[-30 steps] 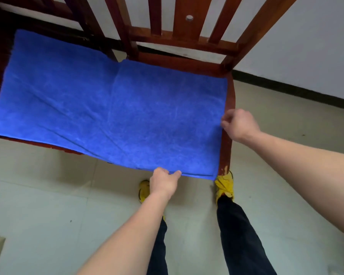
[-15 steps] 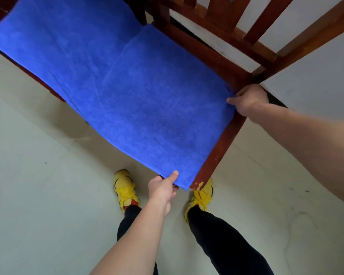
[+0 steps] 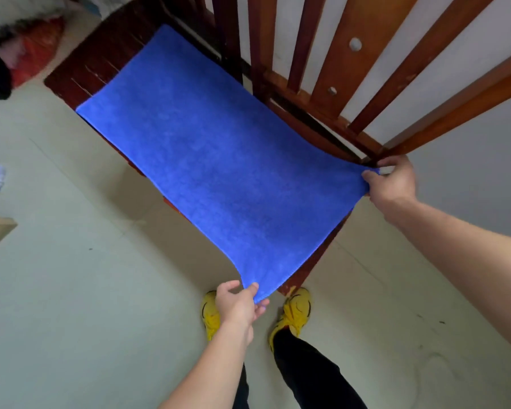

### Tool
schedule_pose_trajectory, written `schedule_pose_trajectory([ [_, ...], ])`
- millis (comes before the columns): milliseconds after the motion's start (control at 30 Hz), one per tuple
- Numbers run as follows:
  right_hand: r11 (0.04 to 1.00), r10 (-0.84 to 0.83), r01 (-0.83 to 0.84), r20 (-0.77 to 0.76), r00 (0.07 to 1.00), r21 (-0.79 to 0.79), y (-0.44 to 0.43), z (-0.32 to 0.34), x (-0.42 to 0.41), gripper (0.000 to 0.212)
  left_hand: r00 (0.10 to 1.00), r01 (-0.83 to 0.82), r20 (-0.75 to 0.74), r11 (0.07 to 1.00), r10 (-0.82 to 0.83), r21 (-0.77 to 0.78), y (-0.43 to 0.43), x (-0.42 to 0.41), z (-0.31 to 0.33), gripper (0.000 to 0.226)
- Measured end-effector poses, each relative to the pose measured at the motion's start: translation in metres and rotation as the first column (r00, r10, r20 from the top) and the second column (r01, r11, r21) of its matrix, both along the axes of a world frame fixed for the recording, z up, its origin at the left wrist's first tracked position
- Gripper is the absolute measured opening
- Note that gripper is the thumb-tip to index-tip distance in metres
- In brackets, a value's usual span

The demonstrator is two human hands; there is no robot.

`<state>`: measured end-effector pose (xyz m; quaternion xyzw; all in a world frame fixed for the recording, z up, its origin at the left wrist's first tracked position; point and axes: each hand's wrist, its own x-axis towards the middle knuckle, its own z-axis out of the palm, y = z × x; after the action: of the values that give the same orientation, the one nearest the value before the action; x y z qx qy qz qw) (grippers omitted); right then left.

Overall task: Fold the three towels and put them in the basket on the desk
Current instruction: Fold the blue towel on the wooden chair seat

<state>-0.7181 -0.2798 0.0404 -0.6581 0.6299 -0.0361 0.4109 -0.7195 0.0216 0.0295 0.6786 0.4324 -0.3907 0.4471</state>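
blue towel (image 3: 219,160) pinched at near corners by both hands, hiding chair seat (image 3: 101,66).

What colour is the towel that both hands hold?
Plain bright blue towel, no pattern; the head view shows it.

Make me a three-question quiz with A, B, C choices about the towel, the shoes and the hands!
1. Where does the towel lie?
A. on the wooden seat
B. in a basket
C. on a bed

2. What colour are the shoes?
A. red
B. yellow
C. white

3. What are the hands doing?
A. hanging free
B. clapping
C. each pinching a towel corner

Answers: 1 A, the cloth is spread over the dark wood; 2 B, both shoes are bright yellow; 3 C, the left hand and right hand each grip a corner.
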Motion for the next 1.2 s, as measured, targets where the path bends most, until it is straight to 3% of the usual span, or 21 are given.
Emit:
schedule_pose_trajectory([
  [67,0.997,0.077,-0.075,0.095,0.993,-0.018,0.010,0.019,0.022,0.015,0.995,-0.040,0.095,0.999,0.039,0.008,0.005,0.021,0.018,0.032],
  [167,0.989,0.136,-0.125,0.162,0.977,-0.076,0.025,0.039,0.066,0.016,0.979,-0.081,0.184,0.996,0.084,-0.025,0.014,0.067,0.043,0.011],
  [333,0.999,0.037,-0.038,0.269,0.963,-0.003,0.052,0.073,0.156,0.016,0.964,-0.150,0.178,0.957,0.198,-0.249,0.041,0.171,0.068,0.012],
  [400,0.999,-0.047,0.041,0.309,0.950,0.025,0.058,0.083,0.186,0.018,0.962,-0.066,0.240,0.961,0.133,-0.267,0.053,0.208,0.072,0.014],
  [467,0.994,-0.111,0.101,0.341,0.934,0.048,0.066,0.092,0.219,0.018,0.931,0.141,0.359,0.971,-0.063,-0.194,0.065,0.244,0.077,0.025],
  [533,0.989,-0.148,0.136,0.369,0.918,0.059,0.074,0.100,0.251,0.020,0.835,0.387,0.439,0.921,-0.332,-0.038,0.075,0.277,0.084,0.034],
  [633,0.986,-0.163,0.159,0.384,0.909,0.042,0.087,0.108,0.297,0.022,0.571,0.615,0.496,0.741,-0.654,0.269,0.091,0.323,0.086,0.022],
  [700,0.984,-0.177,0.172,0.372,0.911,0.048,0.100,0.110,0.329,0.022,0.398,0.671,0.534,0.634,-0.746,0.384,0.104,0.359,0.081,0.007],
  [833,0.980,-0.196,0.167,0.390,0.900,0.107,0.109,0.108,0.378,0.021,0.217,0.697,0.581,0.541,-0.785,0.471,0.117,0.423,0.066,0.047],
  [900,0.980,-0.197,0.171,0.353,0.915,0.105,0.111,0.105,0.401,0.016,0.256,0.725,0.552,0.535,-0.794,0.434,0.120,0.450,0.058,0.045],
  [1000,0.980,-0.184,0.156,0.256,0.949,0.126,0.116,0.091,0.437,0.010,0.404,0.696,0.493,0.608,-0.771,0.382,0.126,0.486,0.033,0.038],
  [1200,0.972,-0.046,0.020,0.107,0.993,0.233,0.127,0.046,0.435,0.025,0.554,0.643,0.416,0.688,-0.721,0.337,0.130,0.508,-0.003,0.025],
])
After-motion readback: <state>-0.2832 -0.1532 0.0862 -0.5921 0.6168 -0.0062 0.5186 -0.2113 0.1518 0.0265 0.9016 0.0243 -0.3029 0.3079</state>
